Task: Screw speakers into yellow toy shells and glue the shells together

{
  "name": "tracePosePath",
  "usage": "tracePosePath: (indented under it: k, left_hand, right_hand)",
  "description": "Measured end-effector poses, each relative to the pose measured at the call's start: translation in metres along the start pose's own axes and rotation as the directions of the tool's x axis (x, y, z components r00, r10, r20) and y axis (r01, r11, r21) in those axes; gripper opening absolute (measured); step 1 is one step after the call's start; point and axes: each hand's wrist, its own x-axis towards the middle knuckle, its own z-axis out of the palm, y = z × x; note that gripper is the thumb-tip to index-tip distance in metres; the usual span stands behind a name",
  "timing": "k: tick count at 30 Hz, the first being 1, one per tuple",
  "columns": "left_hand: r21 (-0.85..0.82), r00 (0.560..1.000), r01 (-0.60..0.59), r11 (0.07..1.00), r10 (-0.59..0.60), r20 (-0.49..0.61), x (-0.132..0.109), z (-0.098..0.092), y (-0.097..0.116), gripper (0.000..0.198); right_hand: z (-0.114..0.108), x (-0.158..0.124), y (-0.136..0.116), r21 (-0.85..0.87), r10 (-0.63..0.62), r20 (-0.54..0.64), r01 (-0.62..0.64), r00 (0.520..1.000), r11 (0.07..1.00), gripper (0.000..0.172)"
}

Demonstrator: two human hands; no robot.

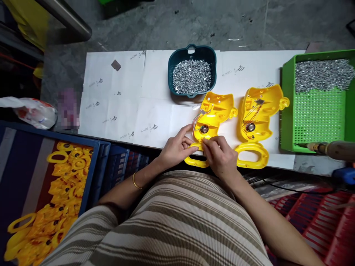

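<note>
A yellow plastic toy half-shell (223,111) with a ring handle lies open side up before me, with thin wires and a round speaker (204,129) inside. My left hand (176,149) is closed on its left edge where the handle begins, fingers close to the wires. At the same neck of the handle, my right hand (222,157) is pinched; whatever lies between its fingertips is too small or hidden to name. Part of the handle is behind that hand. A second yellow half-shell (263,111), also wired, rests to the right, touched by neither hand.
A dark green basin (169,79) of small metal parts stands behind the shells. On the right is a green basket (318,114) with many screws, an electric screwdriver (335,150) in front. At lower left, a blue crate (95,155) holds several yellow shells.
</note>
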Motion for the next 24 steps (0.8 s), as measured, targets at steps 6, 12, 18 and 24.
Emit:
tracePosePath:
  k: [6, 12, 18, 24]
  left_hand:
    - [-0.003, 0.999, 0.043, 0.999, -0.043, -0.002, 0.000, 0.002, 0.002, 0.074]
    - [0.150, 0.998, -0.055, 0.987, 0.055, 0.008, -0.001, -0.001, 0.005, 0.067]
    - [0.269, 0.934, -0.241, 0.932, 0.298, -0.195, 0.011, -0.004, 0.012, 0.031]
    - [0.302, 0.881, -0.393, 0.869, 0.449, -0.146, 0.027, 0.009, 0.028, 0.016]
  right_hand:
    - [-0.016, -0.013, -0.005, -0.235, -0.182, 0.231, 0.237, 0.956, 0.943, 0.042]
    - [-0.015, -0.013, 0.003, -0.241, -0.263, 0.318, 0.346, 0.911, 0.907, 0.049]
    - [-0.011, -0.014, 0.008, -0.167, -0.242, 0.245, 0.287, 0.939, 0.943, 0.049]
    - [-0.025, -0.008, 0.016, 0.037, -0.180, 0.221, 0.176, 0.958, 0.984, 0.040]
